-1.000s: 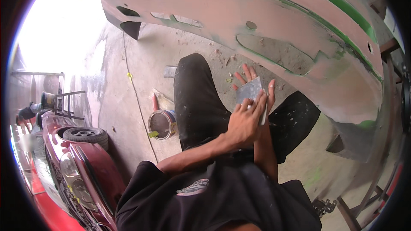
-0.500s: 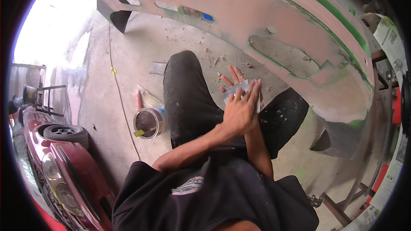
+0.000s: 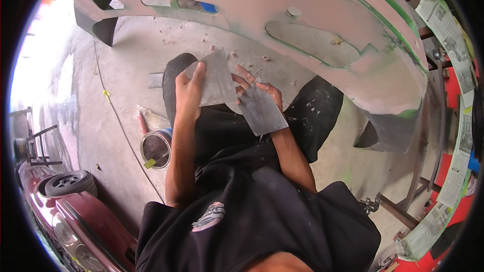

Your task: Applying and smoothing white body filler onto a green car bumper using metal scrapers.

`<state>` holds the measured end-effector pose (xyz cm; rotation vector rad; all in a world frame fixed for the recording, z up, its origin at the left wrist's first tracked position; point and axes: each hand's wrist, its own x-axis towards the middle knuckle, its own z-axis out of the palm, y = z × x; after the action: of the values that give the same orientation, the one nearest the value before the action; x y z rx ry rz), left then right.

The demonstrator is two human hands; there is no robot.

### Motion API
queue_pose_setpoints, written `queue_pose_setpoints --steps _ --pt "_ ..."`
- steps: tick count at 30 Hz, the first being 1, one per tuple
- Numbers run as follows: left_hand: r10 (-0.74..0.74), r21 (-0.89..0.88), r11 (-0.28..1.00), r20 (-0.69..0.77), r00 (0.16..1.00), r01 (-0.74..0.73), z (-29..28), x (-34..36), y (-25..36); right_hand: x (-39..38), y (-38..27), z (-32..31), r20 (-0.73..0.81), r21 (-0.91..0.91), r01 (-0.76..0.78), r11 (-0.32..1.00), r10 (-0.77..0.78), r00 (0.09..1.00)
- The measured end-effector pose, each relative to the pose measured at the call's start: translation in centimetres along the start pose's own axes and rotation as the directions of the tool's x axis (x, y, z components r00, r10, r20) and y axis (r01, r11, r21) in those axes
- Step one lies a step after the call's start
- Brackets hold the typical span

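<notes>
My left hand [image 3: 188, 90] grips a flat grey metal sheet [image 3: 218, 80], thumb on its face. My right hand [image 3: 268, 92] holds a second thin grey sheet [image 3: 261, 112] hanging at an angle just right of the first, some fingertips showing above it. Both are over my black-trousered lap. Beside my left thigh on the floor stands an open can [image 3: 156, 151] with dark grey contents and a yellow-green piece on its rim; a red tube and a plastic bag lie behind it.
A pink-and-green primed bumper [image 3: 327, 10] spans ahead on a metal stand [image 3: 398, 211]. A maroon car part with headlamp [image 3: 70, 211] and a tyre [image 3: 66, 183] lie at lower left. A masked curved strip [image 3: 455, 171] stands at right. A cord [image 3: 126, 126] crosses the floor.
My hands have separated from being pressed over one another. The left moved left and up with one sheet; the second sheet now shows in my right hand. The view has shifted.
</notes>
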<state>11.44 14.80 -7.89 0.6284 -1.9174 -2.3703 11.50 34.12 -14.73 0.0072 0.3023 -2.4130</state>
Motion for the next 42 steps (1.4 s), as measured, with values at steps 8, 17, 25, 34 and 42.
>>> queue_pose_setpoints --steps 8,17,25,34,42 --pt "0.148 0.347 0.924 0.065 0.987 -0.162 0.0 0.9 -2.8 0.8 -0.5 0.9 0.024 0.062 -0.126 0.99 0.124 0.992" --pt "-0.022 0.509 0.858 0.163 0.986 -0.065 -3.7 -1.7 0.4 1.8 -1.2 -0.6 -0.03 0.142 0.115 0.983 -0.112 0.993" --pt "0.203 0.595 0.756 0.18 0.962 -0.271 -3.0 -1.5 -2.4 1.1 -0.5 -0.2 0.039 0.112 -0.144 0.983 0.14 0.989" --pt "0.337 0.111 0.937 -0.042 0.941 -0.33 -5.3 1.4 7.8 1.2 -0.1 -2.1 0.015 0.029 -0.049 0.998 0.049 0.999" --pt "0.293 0.246 0.928 -0.016 0.956 -0.281 -3.5 4.0 12.1 0.7 0.1 -2.5 -0.067 0.052 -0.008 0.999 0.011 0.998"
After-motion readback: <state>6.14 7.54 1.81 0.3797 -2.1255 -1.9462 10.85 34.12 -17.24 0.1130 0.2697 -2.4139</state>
